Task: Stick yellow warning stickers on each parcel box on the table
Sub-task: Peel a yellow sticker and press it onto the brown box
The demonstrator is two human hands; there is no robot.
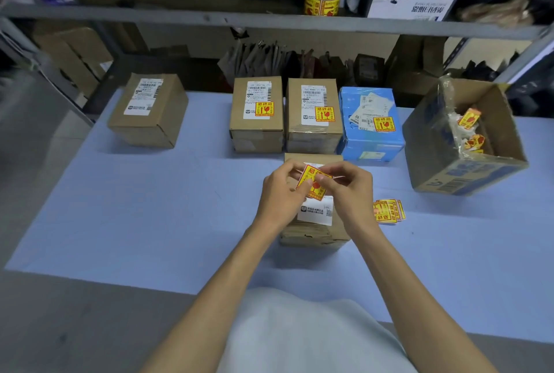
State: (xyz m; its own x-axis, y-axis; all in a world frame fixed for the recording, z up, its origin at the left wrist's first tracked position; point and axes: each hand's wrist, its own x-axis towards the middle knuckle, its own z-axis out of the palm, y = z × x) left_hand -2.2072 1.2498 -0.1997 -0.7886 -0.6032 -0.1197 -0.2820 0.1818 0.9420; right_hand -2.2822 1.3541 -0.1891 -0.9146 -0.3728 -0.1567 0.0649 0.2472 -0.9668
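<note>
Blue cloth covers the table (pixel 150 222), which stands against metal shelving where a roll of stickers (pixel 323 0) sits on the upper shelf. Along the far edge stand four parcels. Three of them, two brown boxes (pixel 256 114) (pixel 313 114) and a blue box (pixel 370 123), already carry a yellow label, while the plain brown box (pixel 148 108) toward the far left corner has none. An open carton (pixel 464 138) at the right edge holds crumpled yellow scraps, and a small stack of stickers (pixel 388 211) lies just right of the middle. The step in hand looks like peeling. Both hands are raised over a fifth box (pixel 314 222) near the table's centre, working one yellow warning sticker (pixel 313 183) held tilted above its top. The left hand (pixel 280 192) pinches the sticker's left side between thumb and curled fingers. The right hand (pixel 350 189) pinches the upper right edge, fingers likewise curled, where a pale sliver that may be backing paper sticks out. Neither hand touches the box itself. Once the sticker is free, the next move probably calls for laying it flat on the box top, beside or partly over the white shipping label, and pressing it smooth. After that the unlabelled box at the far left remains.
</note>
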